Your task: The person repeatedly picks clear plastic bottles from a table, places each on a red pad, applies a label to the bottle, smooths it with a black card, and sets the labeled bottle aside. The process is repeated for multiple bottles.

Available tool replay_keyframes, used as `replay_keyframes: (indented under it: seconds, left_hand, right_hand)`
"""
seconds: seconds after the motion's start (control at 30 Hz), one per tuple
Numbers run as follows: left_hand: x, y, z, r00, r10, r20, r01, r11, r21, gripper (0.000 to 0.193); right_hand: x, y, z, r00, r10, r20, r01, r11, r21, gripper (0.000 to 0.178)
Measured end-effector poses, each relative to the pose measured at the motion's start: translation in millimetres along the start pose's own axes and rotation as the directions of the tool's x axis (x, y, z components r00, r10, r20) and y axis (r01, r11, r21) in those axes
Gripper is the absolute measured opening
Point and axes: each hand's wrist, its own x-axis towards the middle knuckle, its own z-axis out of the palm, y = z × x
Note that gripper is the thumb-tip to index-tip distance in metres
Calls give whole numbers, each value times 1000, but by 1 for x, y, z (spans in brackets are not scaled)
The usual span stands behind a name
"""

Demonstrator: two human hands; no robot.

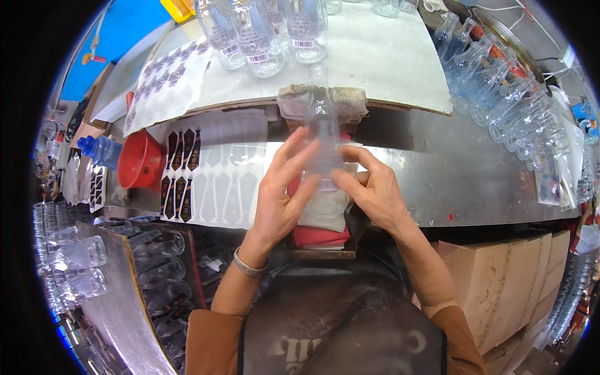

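Observation:
A clear glass bottle (321,119) lies before me with its neck pointing away, near a cloth-wrapped rest (294,100); a pale printed label shows on its body, and motion blurs it. My left hand (281,187) is at the bottle's left side, fingers spread and slightly smeared, thumb near the label. On the right side, my right hand (375,190) curls its thumb and forefinger against the bottle near the label. Below the bottle's base are a red cloth (320,237) and a small tray edge. Its underside is hidden.
Labelled bottles (306,37) stand on the raised white board (387,69). A sheet of dark labels (181,175) and a red bowl (140,159) lie left. Rows of clear bottles (494,94) fill the right back. Cardboard boxes (494,275) stand lower right; more bottles (75,250) lie lower left.

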Motion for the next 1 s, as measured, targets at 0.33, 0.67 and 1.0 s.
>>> replay_keyframes:
  seconds: [0.33,0.67,1.0]
  left_hand:
    - [3,1,0,1000,-28,2,28,1000,-11,50]
    - [1,2,-3,999,-39,3,39,997,-61,49]
    - [-2,0,1,1000,8,23,-9,1000,17,51]
  right_hand:
    - [1,-3,3,999,-17,-43,14,999,-52,48]
    - [9,16,-7,1000,-1,23,-1,994,111,45]
    - [5,10,-6,1000,-6,21,5,998,66,47]
